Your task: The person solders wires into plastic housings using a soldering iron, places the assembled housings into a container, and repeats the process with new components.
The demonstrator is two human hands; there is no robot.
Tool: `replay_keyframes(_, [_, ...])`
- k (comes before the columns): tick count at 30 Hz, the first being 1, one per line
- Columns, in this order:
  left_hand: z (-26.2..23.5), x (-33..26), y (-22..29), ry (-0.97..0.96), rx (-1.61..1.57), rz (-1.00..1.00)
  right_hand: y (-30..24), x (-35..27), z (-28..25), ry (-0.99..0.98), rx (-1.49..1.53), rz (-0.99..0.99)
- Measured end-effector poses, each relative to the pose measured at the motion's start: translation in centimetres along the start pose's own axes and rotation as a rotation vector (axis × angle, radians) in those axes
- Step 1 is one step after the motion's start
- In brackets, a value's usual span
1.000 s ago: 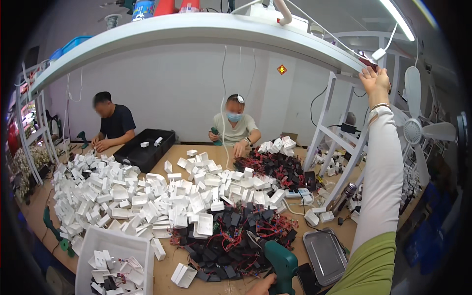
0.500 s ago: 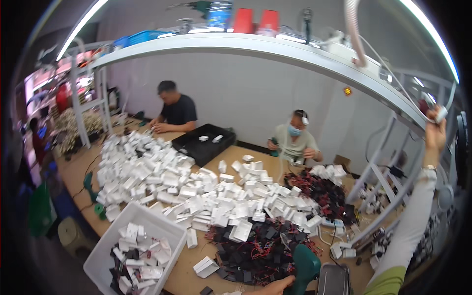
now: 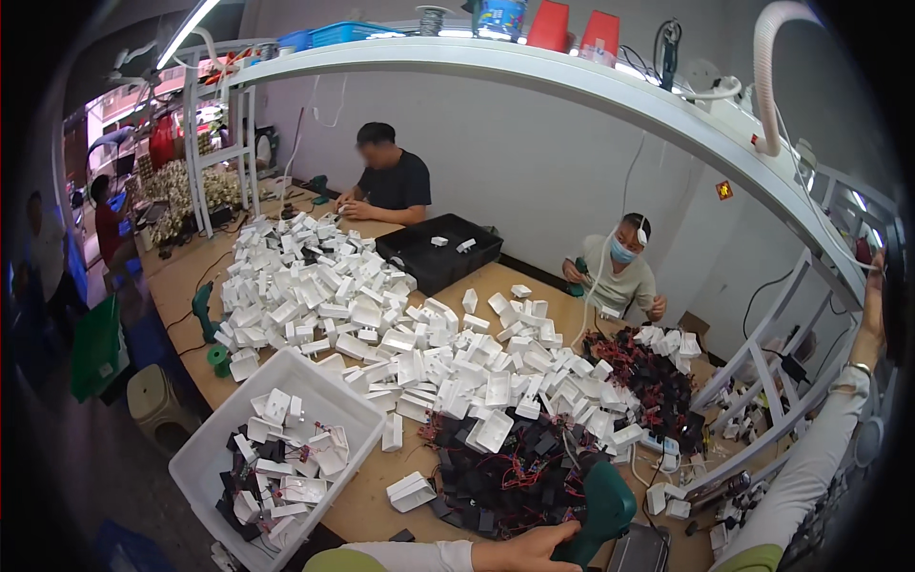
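My left hand [image 3: 529,550] is at the lower edge, closed around the handle of a dark green power screwdriver [image 3: 608,500]. The tool stands tilted at the near side of a heap of black battery boxes with red wires [image 3: 505,481]. A white open case [image 3: 411,492] lies on the table left of that heap. My right arm stretches far up to the right, and my right hand [image 3: 871,296] is raised by the shelf's right end, where a white cord runs down. Its fingers look closed, but the dark picture rim hides what they hold.
A big heap of white plastic cases [image 3: 381,334] covers the table's middle. At the near left stands a white bin [image 3: 195,467] with wired parts. Two people sit across the table, near a black tray [image 3: 448,272]. A white overhead shelf [image 3: 534,81] spans above; a metal frame [image 3: 762,381] stands right.
The whole view has shifted, so the scene lies further right and is sharper. My right hand is now at the picture's rim; the white piece it held earlier no longer shows. My left hand stays on the screwdriver.
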State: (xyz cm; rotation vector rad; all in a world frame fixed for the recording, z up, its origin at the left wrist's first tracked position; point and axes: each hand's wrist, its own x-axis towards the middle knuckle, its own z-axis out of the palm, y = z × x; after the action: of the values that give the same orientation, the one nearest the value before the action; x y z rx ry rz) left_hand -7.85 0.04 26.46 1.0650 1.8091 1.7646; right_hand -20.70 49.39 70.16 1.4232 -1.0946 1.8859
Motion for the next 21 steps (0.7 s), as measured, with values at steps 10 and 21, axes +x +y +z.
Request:
replay_keyframes(10, [1.3,0.7,-2.0,0.071,0.042,0.004,1.7,0.2,3.0,0.163,-0.205,-0.08])
replay_keyframes(21, [2.1,-1.6,-2.7,0.168,-0.115,0.053,9.3,-9.3,12.5,0.65,-0.377,0.116])
